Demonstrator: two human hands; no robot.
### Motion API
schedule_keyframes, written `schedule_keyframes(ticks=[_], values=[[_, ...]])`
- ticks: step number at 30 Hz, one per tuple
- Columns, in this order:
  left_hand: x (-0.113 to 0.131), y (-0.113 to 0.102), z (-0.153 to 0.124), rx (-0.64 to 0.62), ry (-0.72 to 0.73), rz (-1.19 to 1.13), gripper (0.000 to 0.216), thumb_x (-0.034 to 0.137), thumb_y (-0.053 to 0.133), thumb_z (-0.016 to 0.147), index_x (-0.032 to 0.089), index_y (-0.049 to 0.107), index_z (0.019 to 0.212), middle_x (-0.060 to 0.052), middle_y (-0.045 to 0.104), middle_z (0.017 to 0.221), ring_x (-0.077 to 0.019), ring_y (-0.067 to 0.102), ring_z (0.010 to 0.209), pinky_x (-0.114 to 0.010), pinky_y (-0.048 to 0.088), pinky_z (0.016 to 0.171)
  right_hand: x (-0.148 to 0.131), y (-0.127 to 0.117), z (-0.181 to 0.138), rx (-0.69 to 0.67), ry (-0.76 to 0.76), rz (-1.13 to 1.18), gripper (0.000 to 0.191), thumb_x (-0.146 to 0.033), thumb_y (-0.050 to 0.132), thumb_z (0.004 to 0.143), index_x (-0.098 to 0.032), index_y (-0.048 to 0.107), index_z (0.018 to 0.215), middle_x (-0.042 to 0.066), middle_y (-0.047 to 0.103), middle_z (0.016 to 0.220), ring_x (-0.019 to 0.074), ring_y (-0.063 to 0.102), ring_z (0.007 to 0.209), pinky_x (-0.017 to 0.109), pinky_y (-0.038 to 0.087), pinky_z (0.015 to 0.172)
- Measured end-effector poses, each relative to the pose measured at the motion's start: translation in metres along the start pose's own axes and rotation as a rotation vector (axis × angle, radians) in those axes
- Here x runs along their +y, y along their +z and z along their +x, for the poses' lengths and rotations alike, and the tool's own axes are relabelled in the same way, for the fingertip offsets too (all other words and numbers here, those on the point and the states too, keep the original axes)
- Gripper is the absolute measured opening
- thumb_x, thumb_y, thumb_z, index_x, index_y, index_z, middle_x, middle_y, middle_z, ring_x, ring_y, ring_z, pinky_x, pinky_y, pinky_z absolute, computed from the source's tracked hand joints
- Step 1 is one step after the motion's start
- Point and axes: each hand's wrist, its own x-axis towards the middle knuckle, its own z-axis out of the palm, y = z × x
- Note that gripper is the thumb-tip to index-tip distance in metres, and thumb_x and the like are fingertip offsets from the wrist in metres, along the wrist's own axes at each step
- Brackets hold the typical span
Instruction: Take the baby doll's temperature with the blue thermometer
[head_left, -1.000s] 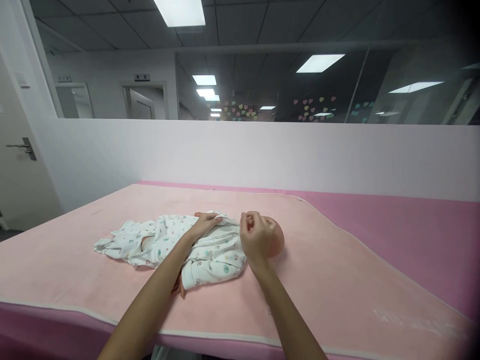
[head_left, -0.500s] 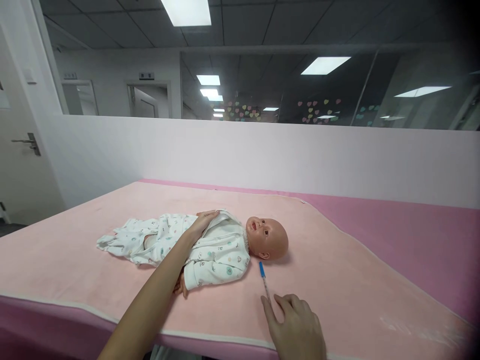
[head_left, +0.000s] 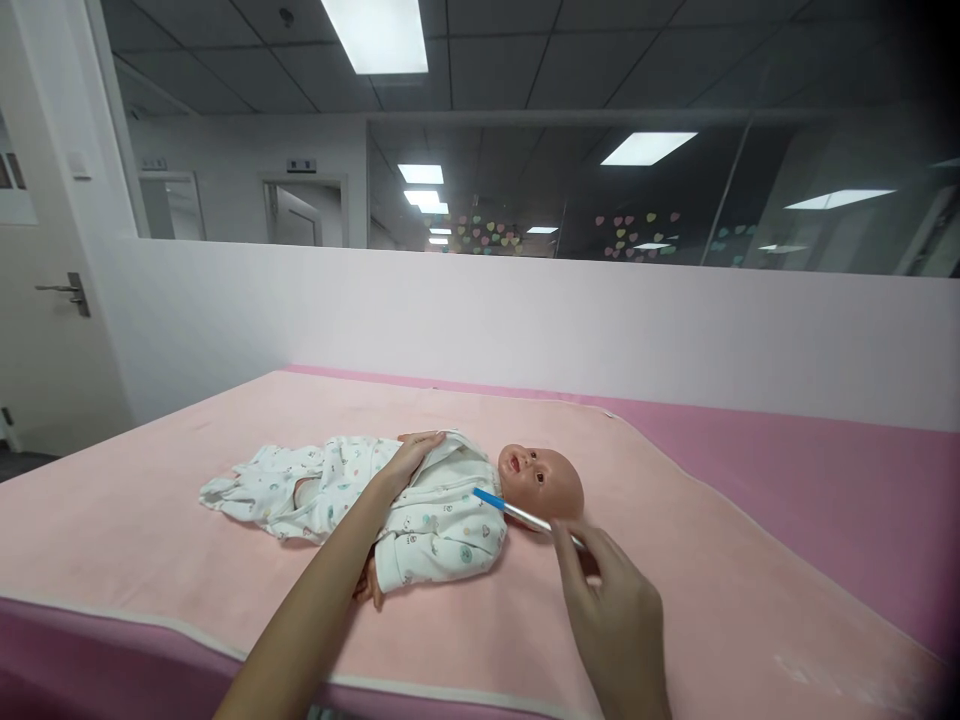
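Note:
A baby doll (head_left: 541, 480) in a white patterned romper (head_left: 442, 520) lies on its back on a pale pink blanket (head_left: 675, 580), head to the right. My left hand (head_left: 414, 455) rests flat on the doll's chest, fingers stretched out. My right hand (head_left: 611, 610) pinches a thin stick with a blue tip (head_left: 517, 512), held a little above the blanket. The blue tip points at the doll's neck and shoulder.
The blanket covers a darker pink mattress (head_left: 840, 480) against a low white partition wall (head_left: 525, 320) with glass above. A door with a handle (head_left: 64, 290) stands at the far left.
My right hand dropped from the doll's head to the blanket, took up the blue-tipped stick lying there, and now holds it toward the doll's neck. The left hand stayed on the chest.

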Motion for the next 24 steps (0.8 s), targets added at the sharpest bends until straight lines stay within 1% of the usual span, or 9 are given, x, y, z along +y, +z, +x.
schedule_keyframes(ticks=[3, 6, 8, 11, 13, 15, 17, 21, 24], values=[[0.002, 0.002, -0.001, -0.027, 0.017, -0.024, 0.040, 0.042, 0.066, 0.065, 0.010, 0.067, 0.089, -0.012, 0.068, 0.093, -0.0238, 0.061, 0.088, -0.033, 0.043, 0.082, -0.021, 0.013, 0.046, -0.125, -0.056, -0.099, 0.033, -0.035, 0.037, 0.086, -0.020, 0.058, 0.065, 0.001, 0.060, 0.061, 0.0109, 0.050, 0.050, 0.021, 0.030, 0.045], [0.004, 0.003, -0.003, -0.042, 0.057, -0.036, 0.039, 0.041, 0.065, 0.067, 0.010, 0.067, 0.089, -0.011, 0.067, 0.095, -0.0237, 0.060, 0.091, -0.032, 0.042, 0.084, -0.032, 0.043, 0.083, -0.268, -0.120, -0.256, 0.031, -0.026, 0.038, 0.085, -0.019, 0.058, 0.062, 0.003, 0.061, 0.064, 0.0122, 0.053, 0.056, 0.022, 0.028, 0.047], [0.005, 0.004, -0.004, -0.040, 0.078, -0.029, 0.039, 0.041, 0.064, 0.067, 0.010, 0.067, 0.090, -0.011, 0.067, 0.095, -0.0238, 0.059, 0.091, -0.032, 0.041, 0.084, -0.036, 0.066, 0.097, -0.369, -0.130, -0.361, 0.029, -0.024, 0.040, 0.084, -0.018, 0.059, 0.063, 0.005, 0.062, 0.066, 0.0141, 0.056, 0.058, 0.022, 0.029, 0.048], [0.005, 0.004, -0.004, -0.027, 0.077, -0.018, 0.041, 0.044, 0.063, 0.067, 0.009, 0.067, 0.089, -0.010, 0.068, 0.089, -0.0236, 0.060, 0.086, -0.032, 0.042, 0.081, -0.039, 0.099, 0.103, -0.515, -0.157, -0.468, 0.020, -0.019, 0.044, 0.082, -0.015, 0.060, 0.070, 0.009, 0.063, 0.070, 0.0174, 0.060, 0.064, 0.023, 0.033, 0.052], [0.004, 0.003, -0.003, -0.018, 0.067, -0.024, 0.041, 0.044, 0.064, 0.067, 0.009, 0.067, 0.088, -0.010, 0.069, 0.084, -0.0228, 0.061, 0.081, -0.032, 0.042, 0.078, -0.041, 0.117, 0.100, -0.544, -0.190, -0.484, 0.013, -0.015, 0.046, 0.081, -0.014, 0.059, 0.081, 0.012, 0.064, 0.077, 0.0194, 0.062, 0.072, 0.024, 0.037, 0.056], [0.004, 0.003, -0.003, -0.014, 0.064, -0.037, 0.040, 0.044, 0.064, 0.066, 0.010, 0.067, 0.087, -0.010, 0.069, 0.082, -0.0222, 0.061, 0.080, -0.032, 0.042, 0.077, -0.041, 0.130, 0.097, -0.548, -0.201, -0.480, 0.015, -0.012, 0.045, 0.080, -0.013, 0.056, 0.090, 0.013, 0.064, 0.081, 0.0206, 0.063, 0.076, 0.025, 0.039, 0.059], [0.004, 0.003, -0.002, -0.011, 0.065, -0.042, 0.039, 0.043, 0.066, 0.065, 0.010, 0.068, 0.085, -0.010, 0.069, 0.081, -0.0219, 0.061, 0.080, -0.032, 0.042, 0.077, -0.040, 0.139, 0.096, -0.548, -0.191, -0.474, 0.016, -0.011, 0.046, 0.080, -0.011, 0.055, 0.093, 0.014, 0.064, 0.082, 0.0217, 0.063, 0.077, 0.026, 0.040, 0.060], [0.003, 0.003, -0.001, -0.011, 0.064, -0.052, 0.037, 0.042, 0.067, 0.064, 0.009, 0.068, 0.082, -0.009, 0.069, 0.078, -0.0211, 0.061, 0.077, -0.032, 0.042, 0.077, -0.036, 0.150, 0.102, -0.554, -0.154, -0.450, 0.016, -0.014, 0.051, 0.078, -0.009, 0.056, 0.093, 0.014, 0.064, 0.083, 0.0234, 0.062, 0.080, 0.028, 0.043, 0.063], [0.002, 0.002, -0.001, 0.004, 0.064, -0.053, 0.035, 0.040, 0.067, 0.063, 0.009, 0.068, 0.078, -0.009, 0.068, 0.075, -0.0200, 0.060, 0.074, -0.031, 0.041, 0.075, -0.035, 0.156, 0.110, -0.567, -0.118, -0.412, 0.017, -0.022, 0.052, 0.082, -0.009, 0.057, 0.092, 0.011, 0.062, 0.086, 0.0193, 0.060, 0.082, 0.030, 0.045, 0.068]])
